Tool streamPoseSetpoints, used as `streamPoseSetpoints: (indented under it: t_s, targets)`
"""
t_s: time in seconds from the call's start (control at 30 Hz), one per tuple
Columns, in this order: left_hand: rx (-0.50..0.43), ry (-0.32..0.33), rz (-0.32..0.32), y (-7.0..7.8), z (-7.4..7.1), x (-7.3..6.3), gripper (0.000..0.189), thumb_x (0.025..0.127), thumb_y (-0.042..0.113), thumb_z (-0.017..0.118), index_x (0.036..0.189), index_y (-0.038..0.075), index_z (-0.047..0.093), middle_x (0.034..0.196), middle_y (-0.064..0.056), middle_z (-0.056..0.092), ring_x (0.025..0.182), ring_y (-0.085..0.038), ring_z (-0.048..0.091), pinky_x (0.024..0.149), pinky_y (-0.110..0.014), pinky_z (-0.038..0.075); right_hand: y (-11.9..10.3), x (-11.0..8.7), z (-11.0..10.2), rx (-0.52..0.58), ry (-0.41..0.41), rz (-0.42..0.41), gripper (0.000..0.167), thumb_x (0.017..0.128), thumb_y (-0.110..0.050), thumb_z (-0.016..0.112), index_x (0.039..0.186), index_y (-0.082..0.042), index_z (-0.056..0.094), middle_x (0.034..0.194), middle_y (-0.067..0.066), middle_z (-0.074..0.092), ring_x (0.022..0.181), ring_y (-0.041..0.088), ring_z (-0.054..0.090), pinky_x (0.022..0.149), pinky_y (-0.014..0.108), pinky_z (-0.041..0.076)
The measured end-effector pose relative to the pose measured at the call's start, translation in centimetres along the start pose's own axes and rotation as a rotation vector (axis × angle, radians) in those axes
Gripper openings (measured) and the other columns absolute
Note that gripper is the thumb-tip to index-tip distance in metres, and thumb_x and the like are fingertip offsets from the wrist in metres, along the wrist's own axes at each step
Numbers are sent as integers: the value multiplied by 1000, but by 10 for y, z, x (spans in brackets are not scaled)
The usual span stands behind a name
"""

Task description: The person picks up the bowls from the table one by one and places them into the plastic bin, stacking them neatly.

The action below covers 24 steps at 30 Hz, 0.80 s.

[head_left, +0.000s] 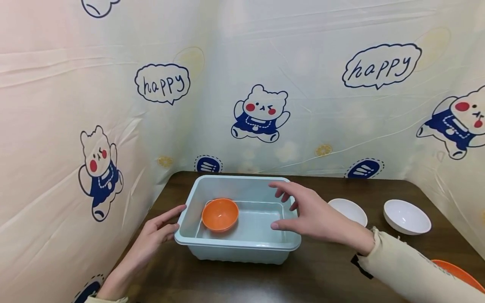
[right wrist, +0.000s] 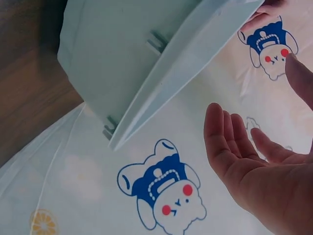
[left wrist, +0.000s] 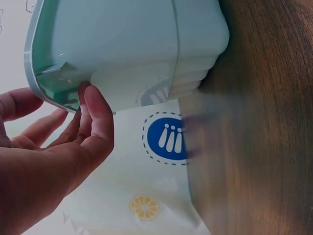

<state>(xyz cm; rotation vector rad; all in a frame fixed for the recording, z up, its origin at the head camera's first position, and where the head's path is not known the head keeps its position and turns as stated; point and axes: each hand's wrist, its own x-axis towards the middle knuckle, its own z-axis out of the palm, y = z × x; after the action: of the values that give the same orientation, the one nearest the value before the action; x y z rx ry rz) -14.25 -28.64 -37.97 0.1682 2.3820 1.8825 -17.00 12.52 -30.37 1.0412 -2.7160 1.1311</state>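
Note:
A pale blue plastic tub (head_left: 242, 243) stands on the table with an orange bowl (head_left: 220, 215) inside, toward its left end. At the tub's left rim, my left hand (head_left: 155, 230) holds the edge; in the left wrist view its fingers (left wrist: 100, 112) lie against the outer wall under the lip. My right hand (head_left: 308, 208) hovers over the tub's right end, thumb and fingers spread apart with nothing between them. The right wrist view has this right hand (right wrist: 259, 161) off the rim, palm and bent fingers showing.
Right of the tub are two white bowls, the nearer bowl (head_left: 346, 209) partly behind my right wrist and the other bowl (head_left: 407, 216) farther right. An orange rim (head_left: 460, 273) shows beyond my sleeve. Printed cloth (head_left: 212, 126) walls the dark wooden table (head_left: 212, 282).

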Motion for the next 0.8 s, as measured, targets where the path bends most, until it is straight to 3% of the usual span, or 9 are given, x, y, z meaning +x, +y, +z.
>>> streamPoseSetpoints:
  t_s: [0.3,0.5,0.8]
  targets:
    - [16,-27,-5,1,-3,1,54,109,10,53,160,-2,40,158,-28,44,116,-23,66,88,-32,59,6,-41,-2,-31,143,6,60,82,-29,94,133,-16,66,124,-7,66,95,10,64,82,32,58]
    - [11,-46,-25,2,-6,-1,56,109,14,55,161,0,40,161,-27,42,119,-22,65,91,-32,58,13,-71,1,-69,231,-42,62,78,-26,96,132,-21,66,119,-12,66,98,9,63,80,31,58]
    - [-41,-47,-38,-1,-5,-1,57,110,15,54,162,-1,37,164,-26,37,119,-22,66,93,-30,58,25,-97,3,-117,276,8,58,75,-28,98,124,-28,66,112,-16,64,93,6,61,79,27,56]
